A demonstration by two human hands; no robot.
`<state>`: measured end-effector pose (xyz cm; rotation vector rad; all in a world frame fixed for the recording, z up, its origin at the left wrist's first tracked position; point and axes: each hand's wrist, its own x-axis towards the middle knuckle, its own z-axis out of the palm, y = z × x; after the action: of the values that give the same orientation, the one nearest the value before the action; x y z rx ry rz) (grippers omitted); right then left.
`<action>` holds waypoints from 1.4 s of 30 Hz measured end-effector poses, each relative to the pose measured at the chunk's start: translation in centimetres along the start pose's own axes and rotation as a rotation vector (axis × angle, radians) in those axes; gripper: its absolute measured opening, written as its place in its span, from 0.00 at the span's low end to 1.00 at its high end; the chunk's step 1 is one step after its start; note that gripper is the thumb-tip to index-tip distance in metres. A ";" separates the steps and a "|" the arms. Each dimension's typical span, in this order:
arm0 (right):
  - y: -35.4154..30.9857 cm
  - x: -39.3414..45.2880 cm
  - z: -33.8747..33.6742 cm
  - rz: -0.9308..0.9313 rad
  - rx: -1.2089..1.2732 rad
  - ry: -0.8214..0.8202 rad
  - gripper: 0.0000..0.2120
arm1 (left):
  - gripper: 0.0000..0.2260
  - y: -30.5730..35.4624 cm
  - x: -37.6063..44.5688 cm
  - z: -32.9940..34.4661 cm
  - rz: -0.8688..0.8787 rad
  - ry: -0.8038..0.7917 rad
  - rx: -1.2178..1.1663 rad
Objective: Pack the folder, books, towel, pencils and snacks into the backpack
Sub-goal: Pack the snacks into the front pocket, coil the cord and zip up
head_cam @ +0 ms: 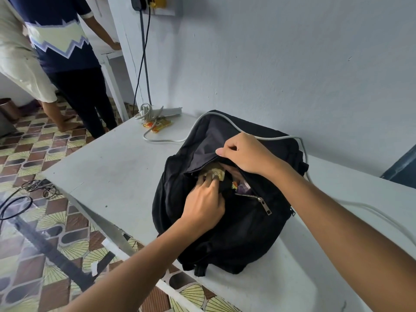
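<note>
A black backpack [236,233] lies on the white table [117,167] with its top flap lifted. My right hand [245,152] pinches the flap's edge and holds the opening wide. My left hand [204,204] reaches into the opening, its fingers on a gold-brown snack packet [215,173] just inside. Other colourful wrappers [238,186] show deeper in the pocket beside a metal zipper pull [265,206]. Folder, books, towel and pencils are hidden from view.
An orange-yellow snack packet [158,124] lies at the table's far end by a white power strip [161,111] and coiled cable. A grey cable [227,119] runs over the backpack. Another person [67,52] stands at the left. Wall close behind the table.
</note>
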<state>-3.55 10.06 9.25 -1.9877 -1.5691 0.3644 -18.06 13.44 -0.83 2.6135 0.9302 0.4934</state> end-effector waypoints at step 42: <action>-1.7 4.9 1.9 0.462 -0.335 -0.506 0.23 | 0.24 -26.8 26.3 -4.0 0.013 -0.211 0.402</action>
<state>-4.63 15.51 9.39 -2.6803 -1.5089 0.8934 -15.03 51.05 -2.64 2.9522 1.0293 0.0278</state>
